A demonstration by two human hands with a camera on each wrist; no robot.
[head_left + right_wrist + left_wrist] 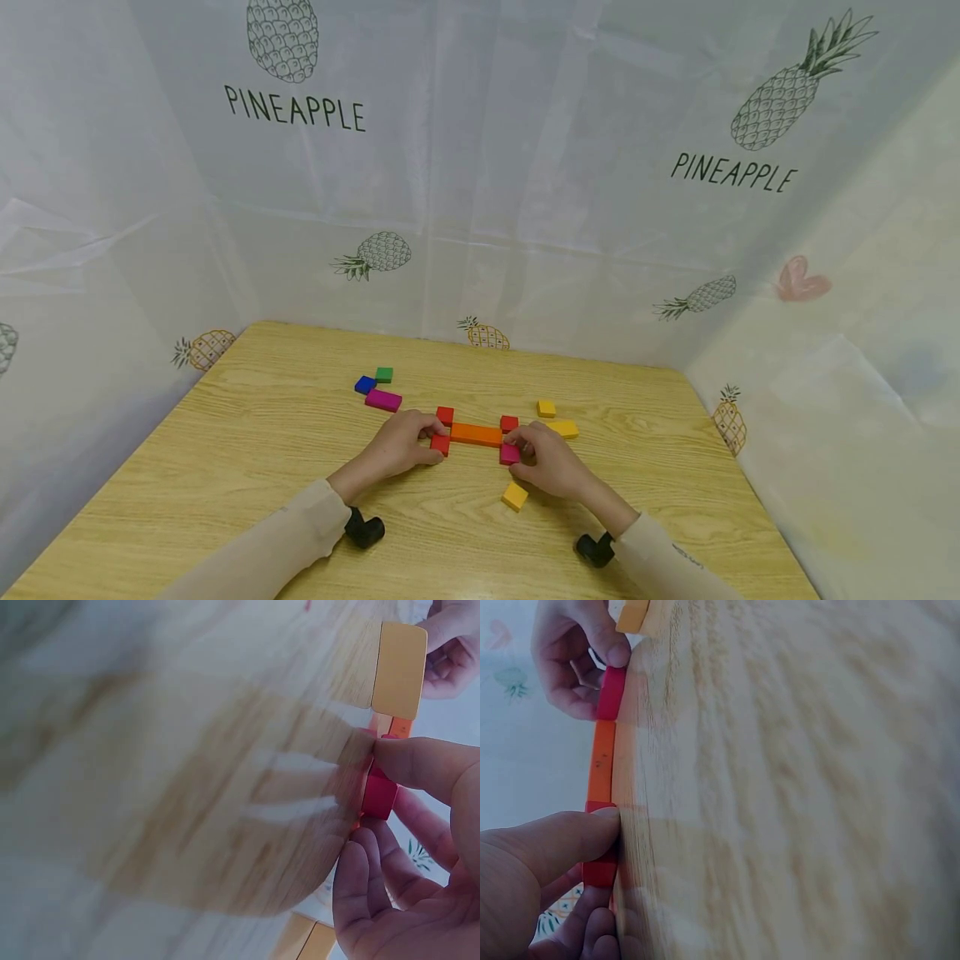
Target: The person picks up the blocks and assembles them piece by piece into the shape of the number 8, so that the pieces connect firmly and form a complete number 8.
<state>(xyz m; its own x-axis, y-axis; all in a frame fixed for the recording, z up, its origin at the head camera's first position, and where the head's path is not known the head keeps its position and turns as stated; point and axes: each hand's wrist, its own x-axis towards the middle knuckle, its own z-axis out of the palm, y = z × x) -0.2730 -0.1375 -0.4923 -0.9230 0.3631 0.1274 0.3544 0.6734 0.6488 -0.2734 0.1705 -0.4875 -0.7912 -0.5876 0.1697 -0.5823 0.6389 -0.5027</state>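
A long orange block (476, 435) lies flat on the wooden table, with small square blocks around both its ends. At its left end, my left hand (399, 443) pinches a red block (440, 445) between thumb and fingers; another red block (446, 415) lies just behind. My right hand (555, 463) holds a pinkish-red block (509, 455) by its sides at the right end. Behind that one sits a further red block (509, 422), partly covered by the fingers. In the left wrist view, the thumb presses the near face of the red block (600, 871).
A yellow block (514, 497) lies in front of the right hand. Beyond that hand are a small yellow block (547, 408) and a longer yellow one (565, 429). Magenta (384, 401), blue (365, 385) and green (384, 375) blocks lie at back left. A printed curtain (510, 167) encloses the table.
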